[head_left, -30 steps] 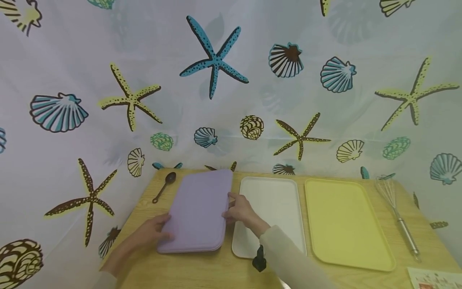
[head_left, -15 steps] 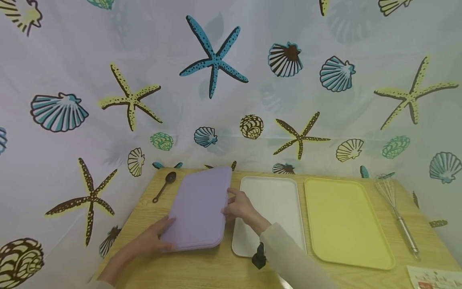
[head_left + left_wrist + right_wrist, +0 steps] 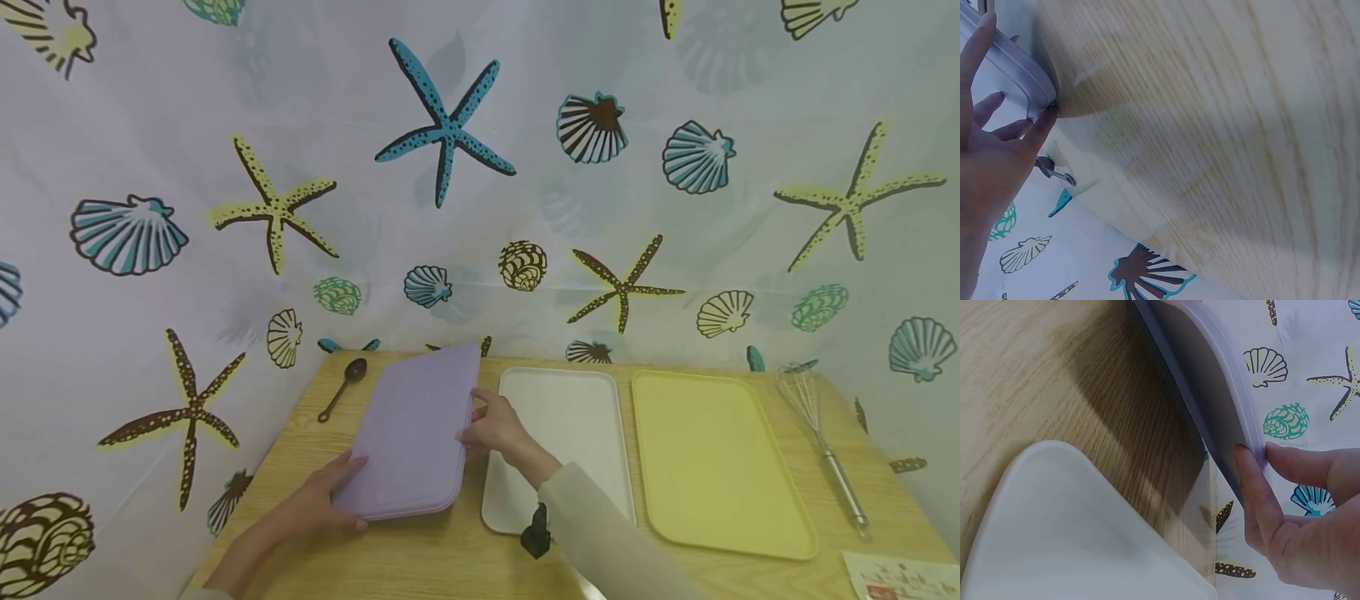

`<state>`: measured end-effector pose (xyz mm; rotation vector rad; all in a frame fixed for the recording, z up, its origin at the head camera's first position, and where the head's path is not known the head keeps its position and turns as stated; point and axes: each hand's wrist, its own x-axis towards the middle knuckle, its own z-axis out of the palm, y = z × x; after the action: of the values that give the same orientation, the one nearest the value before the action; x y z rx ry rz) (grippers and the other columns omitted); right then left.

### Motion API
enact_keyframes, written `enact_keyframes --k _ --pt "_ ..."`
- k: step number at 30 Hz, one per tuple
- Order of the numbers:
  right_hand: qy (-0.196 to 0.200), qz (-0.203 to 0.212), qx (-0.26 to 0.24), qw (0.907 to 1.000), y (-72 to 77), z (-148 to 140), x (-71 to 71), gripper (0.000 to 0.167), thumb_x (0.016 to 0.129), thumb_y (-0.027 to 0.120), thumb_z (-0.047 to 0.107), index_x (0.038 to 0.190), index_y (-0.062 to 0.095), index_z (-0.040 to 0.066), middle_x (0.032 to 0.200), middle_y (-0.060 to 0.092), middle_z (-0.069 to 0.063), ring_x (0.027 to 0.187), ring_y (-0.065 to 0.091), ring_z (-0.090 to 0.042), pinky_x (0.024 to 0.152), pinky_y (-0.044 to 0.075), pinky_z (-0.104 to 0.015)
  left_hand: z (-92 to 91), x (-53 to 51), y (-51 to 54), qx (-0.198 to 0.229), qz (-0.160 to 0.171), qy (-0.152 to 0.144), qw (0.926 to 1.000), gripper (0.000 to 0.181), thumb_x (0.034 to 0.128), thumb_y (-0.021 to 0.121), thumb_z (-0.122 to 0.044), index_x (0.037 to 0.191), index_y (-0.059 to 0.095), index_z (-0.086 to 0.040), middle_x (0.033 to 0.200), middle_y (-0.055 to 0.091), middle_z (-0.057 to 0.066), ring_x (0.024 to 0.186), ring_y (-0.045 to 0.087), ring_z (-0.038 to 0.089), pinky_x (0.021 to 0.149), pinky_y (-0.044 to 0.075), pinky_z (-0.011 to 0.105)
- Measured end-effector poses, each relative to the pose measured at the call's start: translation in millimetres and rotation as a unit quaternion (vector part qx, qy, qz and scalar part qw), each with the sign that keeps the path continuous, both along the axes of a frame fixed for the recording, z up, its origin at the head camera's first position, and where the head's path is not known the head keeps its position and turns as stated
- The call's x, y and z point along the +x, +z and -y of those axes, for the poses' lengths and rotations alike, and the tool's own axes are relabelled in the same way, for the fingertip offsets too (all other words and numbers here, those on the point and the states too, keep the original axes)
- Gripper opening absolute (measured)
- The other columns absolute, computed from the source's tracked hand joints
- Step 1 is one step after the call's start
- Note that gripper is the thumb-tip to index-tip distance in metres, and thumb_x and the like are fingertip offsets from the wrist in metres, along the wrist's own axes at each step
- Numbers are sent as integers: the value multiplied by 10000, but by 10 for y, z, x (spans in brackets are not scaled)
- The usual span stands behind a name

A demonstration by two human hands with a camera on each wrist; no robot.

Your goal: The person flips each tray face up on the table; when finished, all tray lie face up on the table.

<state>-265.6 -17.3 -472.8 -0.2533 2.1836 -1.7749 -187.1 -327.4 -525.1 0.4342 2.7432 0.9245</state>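
Observation:
A purple tray [image 3: 416, 433] is held tilted at the left of the table, its flat face up and its right side raised. In the right wrist view a hollow shows beneath its rim [image 3: 1238, 381]. My left hand [image 3: 318, 500] grips the near left corner, thumb on top and fingers below. My right hand [image 3: 501, 429] pinches the right edge; in the right wrist view the thumb is outside and the fingers reach under the rim. A white tray [image 3: 562, 450] lies just right of it, partly behind my right forearm.
A yellow tray [image 3: 720, 467] lies right of the white one. Beyond it is a whisk [image 3: 840, 479], and a printed paper [image 3: 900, 575] at the near right corner. A dark spoon [image 3: 343, 390] lies at the far left. A patterned curtain [image 3: 510, 208] borders the wooden table [image 3: 420, 567].
The purple tray has tilted further, its right side rising. My left hand has slid in slightly to the right round its near corner, and my right hand has risen a little with the edge.

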Motion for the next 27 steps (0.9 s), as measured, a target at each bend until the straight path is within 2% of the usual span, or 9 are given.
enact_keyframes --k 3,5,10,17,20,24,27 --pt "51 40 -123 9999 13 -12 4 816 753 713 -111 1459 308 -68 1050 573 -246 737 686 -271 637 601 -350 -30 29 19 67 -10 37 10000 957 697 850 -352 1437 383 36 1503 188 354 1346 180 573 1061 174 703" --pt "118 49 -194 9997 70 -27 24 799 759 698 -122 1450 299 -95 1058 574 -268 765 694 -336 630 601 -349 -52 52 41 102 -23 31 9999 945 706 843 -355 1436 386 34 1497 201 360 1341 190 577 1060 183 702" --pt "138 12 -244 9996 152 -51 17 755 760 696 -109 1428 343 -104 1059 595 -281 830 692 -372 637 599 -331 -104 89 79 31 -94 20 9999 934 724 827 -365 1438 380 38 1478 240 370 1334 236 565 1071 220 668" --pt "18 71 -556 9984 178 -68 -22 653 814 661 -121 1406 385 -102 1095 561 -268 777 691 -329 640 598 -317 -177 115 97 17 54 164 9998 942 711 827 -325 1444 364 44 1477 259 356 1340 260 537 1091 235 623" --pt "-20 139 -733 9972 198 -61 -23 629 830 645 -124 1406 393 -94 1105 568 -282 731 691 -258 693 596 -373 -196 129 102 1 36 240 9997 927 713 822 -296 1445 365 41 1471 282 352 1335 286 527 1092 259 602" --pt "-69 183 -933 9954 264 -41 -18 648 831 655 -116 1418 383 -83 1085 587 -274 715 688 -215 741 581 -441 -243 174 145 -56 -3 354 9994 887 727 810 -285 1430 385 51 1431 368 340 1275 402 506 1051 359 570" --pt "-84 201 -1069 9940 338 -27 -13 661 827 660 -118 1425 381 -71 1072 591 -261 716 686 -202 722 586 -416 -298 212 197 -23 65 474 9989 842 739 796 -271 1406 411 72 1370 449 336 1154 528 470 954 471 534"
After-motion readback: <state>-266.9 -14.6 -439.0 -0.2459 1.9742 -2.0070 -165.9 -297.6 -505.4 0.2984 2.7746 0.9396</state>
